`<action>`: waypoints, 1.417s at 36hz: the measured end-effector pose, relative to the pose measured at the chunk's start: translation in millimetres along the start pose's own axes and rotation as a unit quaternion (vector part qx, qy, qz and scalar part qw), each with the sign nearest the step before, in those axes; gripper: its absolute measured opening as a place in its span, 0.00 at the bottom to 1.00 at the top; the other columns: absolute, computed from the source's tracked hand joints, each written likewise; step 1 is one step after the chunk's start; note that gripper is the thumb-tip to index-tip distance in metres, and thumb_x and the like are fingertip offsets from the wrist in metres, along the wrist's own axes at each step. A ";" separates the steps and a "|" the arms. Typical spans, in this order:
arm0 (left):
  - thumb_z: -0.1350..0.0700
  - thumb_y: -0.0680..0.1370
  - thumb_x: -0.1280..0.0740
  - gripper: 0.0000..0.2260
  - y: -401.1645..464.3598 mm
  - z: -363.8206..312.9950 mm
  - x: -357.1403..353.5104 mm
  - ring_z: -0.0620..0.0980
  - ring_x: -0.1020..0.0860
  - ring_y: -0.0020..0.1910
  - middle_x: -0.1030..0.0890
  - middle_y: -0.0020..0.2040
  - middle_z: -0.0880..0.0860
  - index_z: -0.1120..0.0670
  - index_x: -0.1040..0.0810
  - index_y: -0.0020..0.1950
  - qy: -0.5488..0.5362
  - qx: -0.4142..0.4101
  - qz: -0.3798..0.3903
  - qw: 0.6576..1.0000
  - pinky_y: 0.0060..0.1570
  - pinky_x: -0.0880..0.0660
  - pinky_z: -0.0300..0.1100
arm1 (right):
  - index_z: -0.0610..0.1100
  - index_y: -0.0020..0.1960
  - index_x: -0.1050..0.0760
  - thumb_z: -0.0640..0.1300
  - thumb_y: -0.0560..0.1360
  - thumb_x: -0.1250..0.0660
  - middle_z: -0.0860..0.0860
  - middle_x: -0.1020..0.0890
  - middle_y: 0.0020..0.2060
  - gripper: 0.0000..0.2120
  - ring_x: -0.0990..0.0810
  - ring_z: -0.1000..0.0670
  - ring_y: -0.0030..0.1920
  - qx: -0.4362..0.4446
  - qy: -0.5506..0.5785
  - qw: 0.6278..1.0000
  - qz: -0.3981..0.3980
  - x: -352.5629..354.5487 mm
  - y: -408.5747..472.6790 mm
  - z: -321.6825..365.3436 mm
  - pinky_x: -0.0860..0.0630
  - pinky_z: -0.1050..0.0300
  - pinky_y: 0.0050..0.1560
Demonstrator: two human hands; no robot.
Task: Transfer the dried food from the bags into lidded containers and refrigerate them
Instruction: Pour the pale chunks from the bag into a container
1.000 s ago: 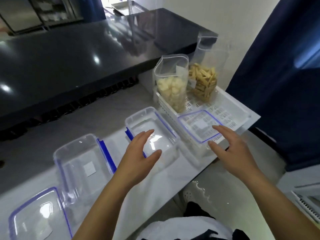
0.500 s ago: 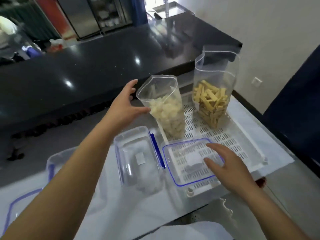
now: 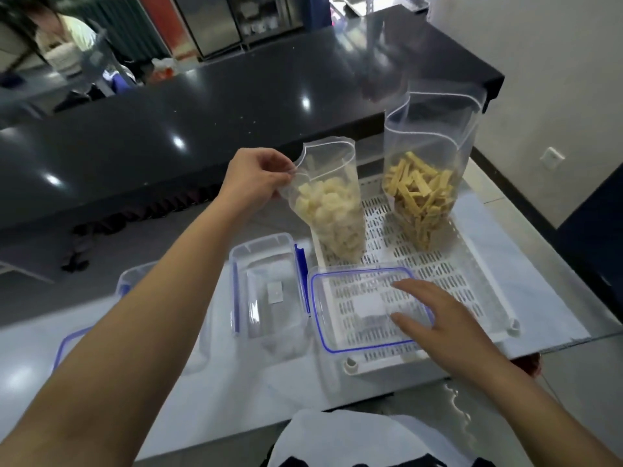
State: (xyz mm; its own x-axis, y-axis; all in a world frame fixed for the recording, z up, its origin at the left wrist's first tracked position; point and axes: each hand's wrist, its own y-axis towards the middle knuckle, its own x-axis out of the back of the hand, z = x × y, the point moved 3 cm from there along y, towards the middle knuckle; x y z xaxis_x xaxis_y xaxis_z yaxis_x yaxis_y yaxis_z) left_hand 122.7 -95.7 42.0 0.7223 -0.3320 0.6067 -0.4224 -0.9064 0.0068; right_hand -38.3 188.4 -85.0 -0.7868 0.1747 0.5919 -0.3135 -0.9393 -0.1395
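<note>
My left hand (image 3: 253, 178) pinches the upper left edge of a clear bag of pale dried chunks (image 3: 332, 210), which stands open at the left end of a white slotted tray (image 3: 472, 281). A taller clear bag of yellow dried sticks (image 3: 421, 193) stands open to its right on the same tray. An empty clear container with blue clips (image 3: 266, 291) sits left of the tray. Its blue-rimmed lid (image 3: 350, 308) lies on the tray's near end, and my right hand (image 3: 438, 318) rests flat on the lid's right side.
A second clear container (image 3: 131, 281) and another blue-rimmed lid (image 3: 67, 345) lie at the left, partly hidden by my left arm. A raised black counter (image 3: 236, 106) runs behind the worktop. A person (image 3: 57, 38) is beyond it at the far left.
My left hand rose from above the empty container to the chunk bag and now pinches its top edge. My right hand stayed on the lid. The view tilted up.
</note>
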 end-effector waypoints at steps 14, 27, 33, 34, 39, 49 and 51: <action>0.68 0.75 0.29 0.08 -3.1 -26.0 -6.8 0.53 0.14 0.44 0.14 0.43 0.54 0.57 0.13 0.47 -0.013 -0.046 -0.005 0.999 0.44 0.16 0.46 | 0.53 0.59 0.18 0.50 0.80 0.34 0.58 0.19 0.54 0.10 0.22 0.54 0.56 0.115 -0.199 0.971 0.063 -32.6 -6.0 11.2 0.26 0.57 0.53; 0.67 0.74 0.29 0.07 -14.3 -50.2 13.1 0.57 0.14 0.43 0.13 0.42 0.56 0.57 0.13 0.45 -0.050 -0.089 -0.029 0.994 0.45 0.15 0.53 | 0.52 0.47 0.16 0.46 0.76 0.30 0.57 0.18 0.43 0.04 0.20 0.52 0.48 0.130 -0.249 0.959 0.034 -4.7 -6.3 -14.9 0.22 0.50 0.41; 0.67 0.73 0.28 0.07 -28.6 -67.2 25.8 0.53 0.15 0.39 0.14 0.40 0.56 0.57 0.13 0.46 -0.062 -0.116 -0.034 0.991 0.45 0.16 0.53 | 0.53 0.52 0.16 0.49 0.79 0.32 0.61 0.18 0.49 0.07 0.22 0.58 0.52 0.042 -0.211 0.973 0.080 10.1 2.1 -13.3 0.24 0.57 0.55; 0.67 0.74 0.28 0.07 -32.5 -70.6 28.0 0.54 0.15 0.39 0.14 0.40 0.56 0.58 0.14 0.47 -0.062 -0.123 -0.033 0.990 0.44 0.16 0.53 | 0.54 0.54 0.17 0.50 0.78 0.31 0.62 0.19 0.49 0.06 0.21 0.60 0.52 0.029 -0.178 0.981 0.070 12.4 3.6 -11.9 0.24 0.59 0.56; 0.67 0.75 0.27 0.06 -50.7 -85.4 43.6 0.53 0.14 0.38 0.14 0.39 0.54 0.57 0.14 0.48 -0.058 -0.151 -0.016 0.987 0.42 0.15 0.50 | 0.59 0.58 0.21 0.50 0.72 0.24 0.62 0.18 0.52 0.16 0.20 0.62 0.52 0.007 0.071 0.997 -0.004 22.1 13.9 14.2 0.21 0.57 0.57; 0.67 0.74 0.26 0.10 -93.6 -104.2 83.0 0.53 0.15 0.38 0.13 0.40 0.53 0.52 0.14 0.46 -0.073 -0.214 0.036 0.973 0.42 0.16 0.50 | 0.52 0.65 0.23 0.46 0.70 0.28 0.51 0.16 0.58 0.23 0.17 0.49 0.59 0.109 0.390 0.911 -0.080 60.3 28.0 128.2 0.19 0.48 0.57; 0.66 0.73 0.26 0.09 -101.0 -100.7 89.1 0.53 0.15 0.38 0.13 0.40 0.54 0.52 0.14 0.46 -0.087 -0.216 0.044 0.972 0.41 0.16 0.48 | 0.49 0.61 0.20 0.47 0.71 0.29 0.48 0.14 0.54 0.19 0.16 0.45 0.56 0.142 0.413 0.896 -0.078 67.1 24.9 145.1 0.19 0.47 0.55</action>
State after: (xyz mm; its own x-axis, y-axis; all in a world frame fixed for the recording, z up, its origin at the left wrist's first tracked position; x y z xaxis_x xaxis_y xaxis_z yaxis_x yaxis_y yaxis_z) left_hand 174.6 -7.4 175.4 0.7390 -0.4759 0.4768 -0.6496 -0.6910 0.3171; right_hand -21.7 133.9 66.4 -0.9071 0.3599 -0.2183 -0.3986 -0.9011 0.1705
